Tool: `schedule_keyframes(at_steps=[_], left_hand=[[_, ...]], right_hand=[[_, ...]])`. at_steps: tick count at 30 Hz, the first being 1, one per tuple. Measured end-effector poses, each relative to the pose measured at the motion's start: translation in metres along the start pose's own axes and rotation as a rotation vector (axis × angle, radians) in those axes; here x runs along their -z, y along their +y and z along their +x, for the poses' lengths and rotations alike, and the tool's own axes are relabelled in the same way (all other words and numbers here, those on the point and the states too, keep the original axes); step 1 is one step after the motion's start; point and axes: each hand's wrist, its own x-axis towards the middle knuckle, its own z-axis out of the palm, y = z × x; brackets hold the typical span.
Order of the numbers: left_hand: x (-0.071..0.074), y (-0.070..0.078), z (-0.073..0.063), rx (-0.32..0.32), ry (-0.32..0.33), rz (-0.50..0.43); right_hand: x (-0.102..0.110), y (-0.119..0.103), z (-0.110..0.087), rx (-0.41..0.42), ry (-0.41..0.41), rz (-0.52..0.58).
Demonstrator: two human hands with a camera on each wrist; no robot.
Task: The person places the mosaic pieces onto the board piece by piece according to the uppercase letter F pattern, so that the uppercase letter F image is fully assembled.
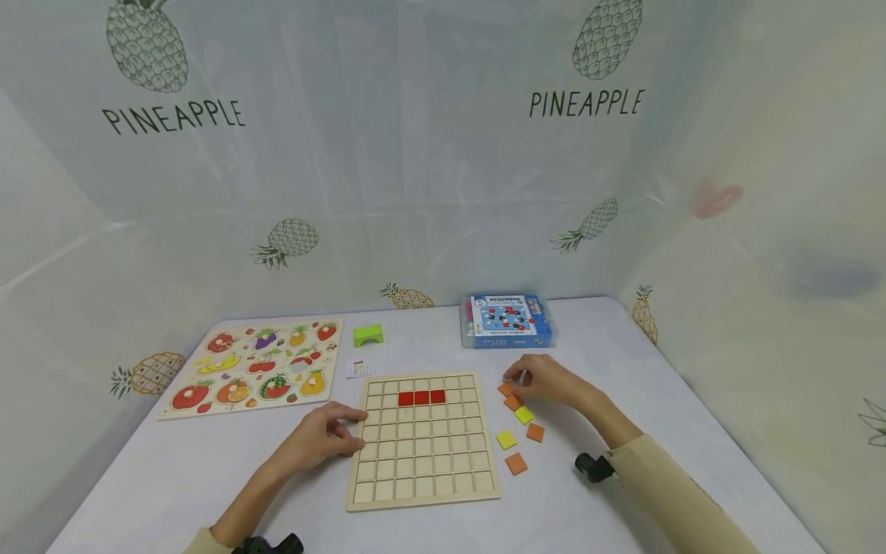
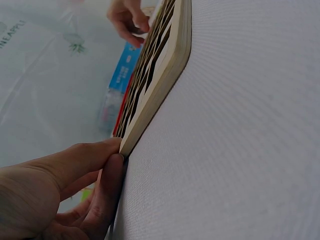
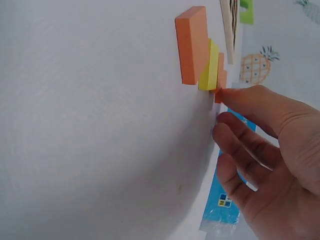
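A square wooden grid board [image 1: 424, 504] lies on the table, with three red tiles [image 1: 422, 398] side by side in its second row from the far edge. My left hand [image 1: 321, 435] rests its thumb and a forefinger, spread apart, against the board's left edge. Right of the board are several loose orange tiles [image 1: 516, 463] and two yellow tiles [image 1: 506, 440]. Over the farthest orange tiles is my right hand [image 1: 543, 378], fingers bent loosely. In the right wrist view its thumb meets an orange tile [image 3: 219, 95], apart from the other fingertips.
A fruit puzzle board [image 1: 256, 365] lies at the far left. Beside it are a green arched block [image 1: 368, 335] and a small printed card [image 1: 358, 368]. A blue boxed set [image 1: 508, 321] stands at the back, beyond my right hand. Pineapple-print sheeting encloses the table.
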Motion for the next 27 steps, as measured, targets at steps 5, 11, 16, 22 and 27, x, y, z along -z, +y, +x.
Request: schedule_keyframes(at_steps=[5,11,16,22,27], left_hand=[[-0.0003,-0.0007,0.0000,0.009,-0.003,-0.001],[-0.0003,-0.0012,0.0006,0.021,0.000,0.010],[-0.0003,-0.0007,0.0021,0.018,-0.001,0.012],[-0.0003,-0.0015,0.0024,0.014,-0.002,0.012],[0.0000,-0.0011,0.0007,0.017,0.000,0.003]], right_hand=[[0.0004,0.0010,0.0004,0.045,-0.020,0.018],[0.0001,-0.0001,0.0027,0.053,-0.047,0.024],[0.0009,-0.0006,0.0036,0.031,-0.047,0.004],[0.0002,0.0016,0.0028,0.002,-0.029,-0.017],[-0.0008,0.0019,0.0009,-0.010,-0.010,-0.017]])
